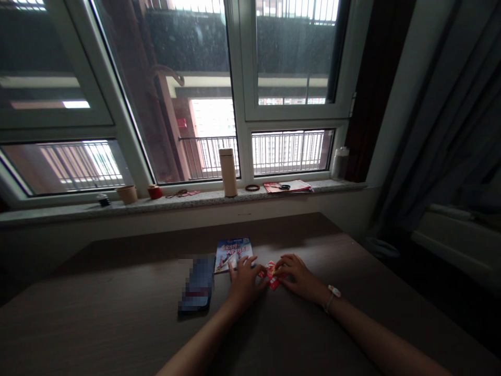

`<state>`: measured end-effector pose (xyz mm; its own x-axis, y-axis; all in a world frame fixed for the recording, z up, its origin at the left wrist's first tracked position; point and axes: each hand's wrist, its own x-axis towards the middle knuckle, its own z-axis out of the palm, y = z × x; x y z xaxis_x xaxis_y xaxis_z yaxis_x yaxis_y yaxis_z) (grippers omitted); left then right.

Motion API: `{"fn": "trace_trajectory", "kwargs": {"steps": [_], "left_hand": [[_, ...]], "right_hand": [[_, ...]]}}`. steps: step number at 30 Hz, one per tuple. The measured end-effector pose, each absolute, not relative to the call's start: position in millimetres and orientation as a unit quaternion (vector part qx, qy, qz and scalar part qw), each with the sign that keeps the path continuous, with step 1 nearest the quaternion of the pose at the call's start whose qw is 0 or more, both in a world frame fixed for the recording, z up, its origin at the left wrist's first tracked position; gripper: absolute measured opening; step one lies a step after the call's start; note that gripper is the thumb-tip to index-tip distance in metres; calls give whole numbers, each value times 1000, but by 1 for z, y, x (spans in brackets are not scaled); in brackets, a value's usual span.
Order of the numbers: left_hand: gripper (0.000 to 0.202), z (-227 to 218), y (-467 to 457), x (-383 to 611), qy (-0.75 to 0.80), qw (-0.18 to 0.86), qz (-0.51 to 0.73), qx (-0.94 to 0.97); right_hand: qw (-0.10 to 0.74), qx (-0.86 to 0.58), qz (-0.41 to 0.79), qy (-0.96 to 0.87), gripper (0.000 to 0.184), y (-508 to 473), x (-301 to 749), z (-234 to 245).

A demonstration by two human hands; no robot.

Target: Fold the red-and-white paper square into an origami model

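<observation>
A: Red paper [271, 275], lower centre of the frame, on the table [117, 324]. Who grips it?

B: The right hand [299, 277] pinches its edge. The left hand [245, 279] lies flat, fingers spread, pinning it. Even pressure likely stops it sliding.

A room in a flat: big window [235, 89] onto balconies, curtain [442, 115] at right, stone sill [62, 211] with a flask [228, 172].

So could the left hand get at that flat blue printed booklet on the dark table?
Probably yes: the left hand lies spread right beside the blue booklet, seemingly overlapping its near edge, with nothing between them.
</observation>
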<state>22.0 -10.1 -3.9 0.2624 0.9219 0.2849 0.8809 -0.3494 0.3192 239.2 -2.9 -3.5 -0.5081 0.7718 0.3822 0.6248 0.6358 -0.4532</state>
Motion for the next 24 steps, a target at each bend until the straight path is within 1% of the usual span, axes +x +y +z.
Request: {"fn": "trace_trajectory", "kwargs": {"steps": [3,7,10,17,24], "left_hand": [[29,-4,-11,23,570,44,200,796],[18,-3,-9,26,560,15,201,803],[18,-2,-7,29,559,2,200,805],[34,0,-2,27,561,0,175,809],[38,-4,2,23,527,-46,171,831]], "right_hand": [[284,-418,132,-853,19,-3,239,-4],[281,-432,143,-845,17,-3,239,-5],[281,-440,147,-840,15,-2,238,-5],[267,-468,124,-833,25,0,237,-8],[241,-509,115,-818,27,1,237,-9]]}}
